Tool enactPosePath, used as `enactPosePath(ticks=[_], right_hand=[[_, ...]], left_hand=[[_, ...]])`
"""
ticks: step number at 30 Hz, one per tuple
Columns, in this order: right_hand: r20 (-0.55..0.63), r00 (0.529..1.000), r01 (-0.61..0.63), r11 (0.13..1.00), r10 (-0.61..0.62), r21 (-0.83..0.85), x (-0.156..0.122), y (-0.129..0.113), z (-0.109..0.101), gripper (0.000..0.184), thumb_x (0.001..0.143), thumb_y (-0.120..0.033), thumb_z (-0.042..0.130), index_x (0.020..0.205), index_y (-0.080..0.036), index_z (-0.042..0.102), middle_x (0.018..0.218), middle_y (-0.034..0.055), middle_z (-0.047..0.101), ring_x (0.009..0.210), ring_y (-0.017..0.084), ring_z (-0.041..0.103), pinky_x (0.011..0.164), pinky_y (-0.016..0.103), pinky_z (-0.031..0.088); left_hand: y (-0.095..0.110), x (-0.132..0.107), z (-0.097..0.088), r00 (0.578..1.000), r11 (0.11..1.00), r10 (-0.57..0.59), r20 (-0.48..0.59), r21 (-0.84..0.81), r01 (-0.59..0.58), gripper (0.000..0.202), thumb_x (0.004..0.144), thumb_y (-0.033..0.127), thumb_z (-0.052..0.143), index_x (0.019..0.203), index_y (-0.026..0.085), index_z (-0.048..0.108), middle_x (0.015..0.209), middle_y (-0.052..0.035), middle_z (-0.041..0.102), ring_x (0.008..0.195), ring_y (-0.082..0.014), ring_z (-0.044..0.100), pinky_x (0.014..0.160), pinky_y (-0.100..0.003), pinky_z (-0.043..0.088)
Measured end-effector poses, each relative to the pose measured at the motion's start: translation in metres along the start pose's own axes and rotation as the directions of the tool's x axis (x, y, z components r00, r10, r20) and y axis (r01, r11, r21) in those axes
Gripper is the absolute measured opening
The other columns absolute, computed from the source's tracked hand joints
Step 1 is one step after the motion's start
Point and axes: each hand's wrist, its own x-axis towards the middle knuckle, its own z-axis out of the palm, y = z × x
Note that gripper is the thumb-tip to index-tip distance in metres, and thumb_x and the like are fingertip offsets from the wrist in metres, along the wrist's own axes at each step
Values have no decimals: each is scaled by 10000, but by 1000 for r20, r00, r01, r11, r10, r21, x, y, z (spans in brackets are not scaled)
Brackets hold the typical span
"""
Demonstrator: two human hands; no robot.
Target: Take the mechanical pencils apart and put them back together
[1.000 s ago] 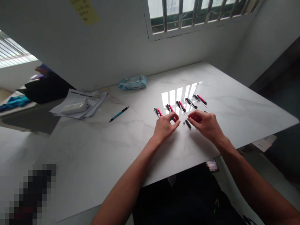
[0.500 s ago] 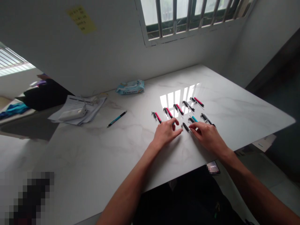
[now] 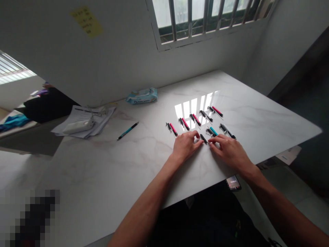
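Observation:
A short black pen barrel part (image 3: 203,138) lies on the marble-patterned table between my two hands. My left hand (image 3: 185,145) rests to its left, thumb and forefinger apart in a curve beside it, with nothing gripped. On the other side, my right hand (image 3: 227,147) has thumb and forefinger drawn close together at the part's near end; whatever is between those tips is too small to make out. Just beyond the right fingers lie a teal pen barrel (image 3: 213,131) and dark pen pieces. Behind my hands is a row of disassembled pens, including a red barrel (image 3: 196,119).
A whole teal-and-black pen (image 3: 128,130) lies to the left. Against the wall sits a light-blue wipes pack (image 3: 142,96). Papers (image 3: 100,128) with a white device (image 3: 78,126) occupy the left corner. A phone (image 3: 233,183) shows below the table's front edge.
My left hand has shifted right, closer to the black barrel part, uncovering more of the red-barrelled pens behind it. My right hand has stayed almost in place.

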Motion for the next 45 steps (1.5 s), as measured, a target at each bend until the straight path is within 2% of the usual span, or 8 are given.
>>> enactPosePath(ticks=[6,10,14,18,24,34,41,45], right_hand=[[-108,993,56,979,-36,195,9,-10,-5,149,1017,-285,682,1094,-251,804,1037,40,808,734,205,696,751,375,527],[-133,989,107,925,-62,365,23,-28,-1,124,1025,-360,701,1028,-243,741,1058,47,805,791,206,707,745,365,543],[-119,992,84,888,-33,453,37,-43,9,262,954,-458,795,1006,-237,664,1017,63,774,866,243,747,709,369,573],[-126,992,93,825,-27,558,42,-49,14,216,941,-387,790,958,-236,636,924,36,766,796,219,762,688,348,603],[-267,963,128,813,35,569,41,-43,12,65,930,-273,724,979,-232,712,927,24,783,814,205,743,756,358,614],[-247,964,150,560,102,815,63,-32,-7,173,968,-340,741,1069,-217,807,966,42,793,838,191,750,738,328,638],[-228,972,160,556,55,816,68,-30,-11,171,968,-357,762,1053,-219,814,970,43,793,816,182,743,709,313,630],[-304,945,182,574,124,799,63,-18,-10,166,965,-349,756,1069,-228,803,926,36,773,792,180,732,712,321,630]], left_hand=[[-18,5,-23,968,940,20,-250,-325,-103,460,1017,171,506,1402,200,757,1079,-85,701,979,-208,663,956,-350,532],[-21,9,-24,951,770,-45,-305,-618,-161,299,1029,249,594,1210,212,830,1025,-69,736,864,-172,672,877,-328,561],[-11,7,-23,952,562,-101,-288,-806,-185,199,927,400,837,969,206,824,989,-71,805,932,-198,746,935,-344,582],[-3,4,-25,952,456,-187,-242,-880,-134,346,842,489,924,1009,212,802,1017,-74,838,897,-186,764,838,-306,582],[-6,4,-24,927,406,-320,-195,-913,-52,407,744,455,995,976,172,816,890,-53,824,813,-174,778,810,-304,606],[8,-1,-13,905,-33,-331,267,-962,272,379,712,253,1027,992,145,794,938,-62,843,823,-124,792,872,-247,625],[8,0,-15,892,-14,-354,281,-955,295,326,772,212,984,1039,147,808,979,-66,850,789,-99,776,852,-223,624],[4,1,-12,885,18,-371,281,-951,309,368,726,265,1019,997,146,800,973,-70,846,810,-105,777,870,-232,626]])
